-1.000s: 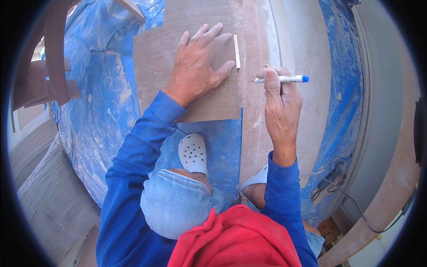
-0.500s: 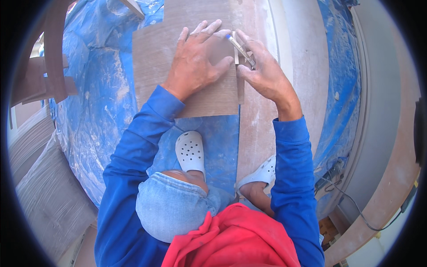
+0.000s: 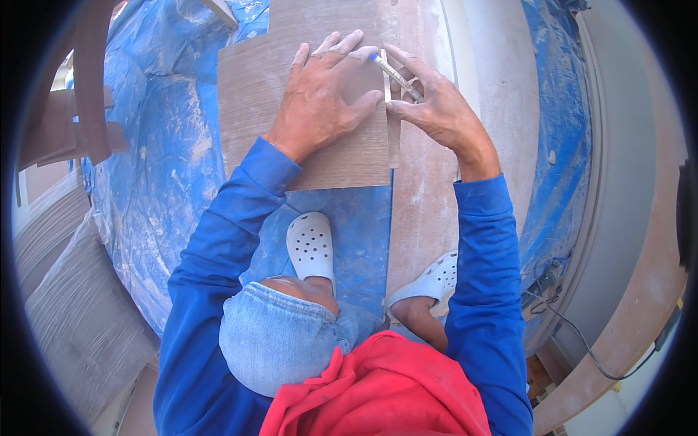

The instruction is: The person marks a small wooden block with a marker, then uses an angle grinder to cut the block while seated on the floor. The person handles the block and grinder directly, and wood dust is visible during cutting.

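A brown wood-grain board [image 3: 247, 109] lies in front of me, its right edge over a longer pale board [image 3: 422, 211]. My left hand [image 3: 320, 102] rests on the wood-grain board with its fingers spread, its thumb near the right edge. Past that edge, my right hand [image 3: 443, 109] holds a white marker pen [image 3: 397, 75] slanting across it, blue end towards the left fingers. The right thumb and forefinger reach to a narrow pale strip [image 3: 386, 73] along the board's edge. Whether they grip that strip too, I cannot tell. Both hands are dusty.
Blue plastic sheeting [image 3: 167, 167], streaked with white dust, covers the floor. My feet in white clogs [image 3: 310, 243] stand close to the boards. Brown panels [image 3: 91, 94] stand at the far left, and a wrapped stack [image 3: 87, 305] sits nearer. A dark cable [image 3: 582, 338] hangs at the right.
My right hand and forearm have shifted slightly right and away from me, with the pen still held. The left hand stays in place on the board.
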`<state>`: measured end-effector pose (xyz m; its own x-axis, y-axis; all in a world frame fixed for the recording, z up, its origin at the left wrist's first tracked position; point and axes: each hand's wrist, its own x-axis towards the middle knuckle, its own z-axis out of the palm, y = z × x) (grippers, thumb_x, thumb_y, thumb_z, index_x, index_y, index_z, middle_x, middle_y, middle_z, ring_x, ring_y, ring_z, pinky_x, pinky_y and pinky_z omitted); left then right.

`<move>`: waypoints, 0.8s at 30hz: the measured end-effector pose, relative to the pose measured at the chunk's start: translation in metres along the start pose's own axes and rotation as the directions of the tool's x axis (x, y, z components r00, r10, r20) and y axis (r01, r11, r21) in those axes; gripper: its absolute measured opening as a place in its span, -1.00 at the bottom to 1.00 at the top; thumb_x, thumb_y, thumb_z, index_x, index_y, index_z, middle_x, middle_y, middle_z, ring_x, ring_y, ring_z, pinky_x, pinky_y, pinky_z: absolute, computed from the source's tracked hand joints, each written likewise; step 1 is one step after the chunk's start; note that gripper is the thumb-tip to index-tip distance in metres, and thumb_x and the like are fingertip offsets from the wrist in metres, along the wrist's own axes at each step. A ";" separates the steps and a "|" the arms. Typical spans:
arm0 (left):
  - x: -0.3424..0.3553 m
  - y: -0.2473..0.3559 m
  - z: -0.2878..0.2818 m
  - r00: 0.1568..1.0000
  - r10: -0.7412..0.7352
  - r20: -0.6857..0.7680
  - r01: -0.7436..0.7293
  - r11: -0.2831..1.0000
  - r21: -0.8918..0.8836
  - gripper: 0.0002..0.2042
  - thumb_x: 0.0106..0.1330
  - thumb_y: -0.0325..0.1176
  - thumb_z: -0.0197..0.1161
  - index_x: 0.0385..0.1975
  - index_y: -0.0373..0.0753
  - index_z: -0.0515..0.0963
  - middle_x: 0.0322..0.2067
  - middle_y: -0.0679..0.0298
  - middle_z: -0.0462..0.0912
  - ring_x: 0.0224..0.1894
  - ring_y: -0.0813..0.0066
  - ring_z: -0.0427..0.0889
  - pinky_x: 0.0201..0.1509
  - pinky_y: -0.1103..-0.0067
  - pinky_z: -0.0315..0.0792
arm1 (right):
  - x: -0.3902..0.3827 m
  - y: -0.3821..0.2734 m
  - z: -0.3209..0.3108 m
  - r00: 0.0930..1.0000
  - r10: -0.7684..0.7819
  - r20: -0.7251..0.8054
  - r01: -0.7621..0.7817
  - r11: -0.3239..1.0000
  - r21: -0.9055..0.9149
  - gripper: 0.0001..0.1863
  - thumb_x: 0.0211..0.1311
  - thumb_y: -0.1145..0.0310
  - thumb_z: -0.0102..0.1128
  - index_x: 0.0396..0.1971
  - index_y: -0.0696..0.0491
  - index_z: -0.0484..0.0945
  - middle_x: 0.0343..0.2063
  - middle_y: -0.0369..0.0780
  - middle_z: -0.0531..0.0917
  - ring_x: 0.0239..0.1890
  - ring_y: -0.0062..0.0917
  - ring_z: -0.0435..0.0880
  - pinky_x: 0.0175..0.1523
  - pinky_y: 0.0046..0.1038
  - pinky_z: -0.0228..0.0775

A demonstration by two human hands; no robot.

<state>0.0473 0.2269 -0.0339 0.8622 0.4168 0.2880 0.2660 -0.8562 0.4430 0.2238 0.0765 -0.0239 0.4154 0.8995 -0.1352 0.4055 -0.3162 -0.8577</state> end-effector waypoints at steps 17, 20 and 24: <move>0.002 0.006 -0.003 0.999 -0.037 0.020 0.037 0.999 0.018 -0.36 0.37 0.02 0.46 0.45 0.05 0.57 0.56 0.19 0.44 0.65 0.02 0.28 0.73 -0.08 0.01 | -0.012 -0.021 -0.013 0.974 0.082 -0.212 -0.059 0.992 0.116 -0.58 0.46 0.21 0.42 0.21 0.07 0.72 -0.22 -0.25 0.72 -0.18 -0.50 0.65 -0.08 -0.39 0.54; 0.001 0.009 -0.004 0.999 -0.044 0.011 0.043 0.999 0.018 -0.37 0.37 0.03 0.46 0.45 0.06 0.57 0.55 0.19 0.45 0.65 0.03 0.29 0.73 -0.08 0.00 | -0.024 -0.037 -0.013 0.889 0.025 -0.458 -0.023 1.000 0.010 -0.66 0.59 0.12 0.29 0.01 0.09 0.79 -0.28 -0.30 0.73 -0.24 -0.56 0.64 -0.12 -0.50 0.49; 0.001 0.009 -0.003 0.999 -0.053 0.005 0.053 0.998 0.031 -0.37 0.38 0.05 0.45 0.45 0.08 0.57 0.55 0.21 0.45 0.65 0.06 0.28 0.74 -0.06 -0.03 | -0.037 -0.050 -0.006 0.885 0.058 -0.461 -0.012 0.995 0.101 -0.75 0.53 0.27 0.36 -0.01 0.10 0.82 -0.27 -0.24 0.82 -0.27 -0.58 0.72 -0.15 -0.52 0.55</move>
<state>0.0493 0.2204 -0.0267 0.8487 0.4604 0.2601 0.3244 -0.8418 0.4314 0.1934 0.0575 0.0268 0.7670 0.6389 0.0596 0.3162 -0.2954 -0.9015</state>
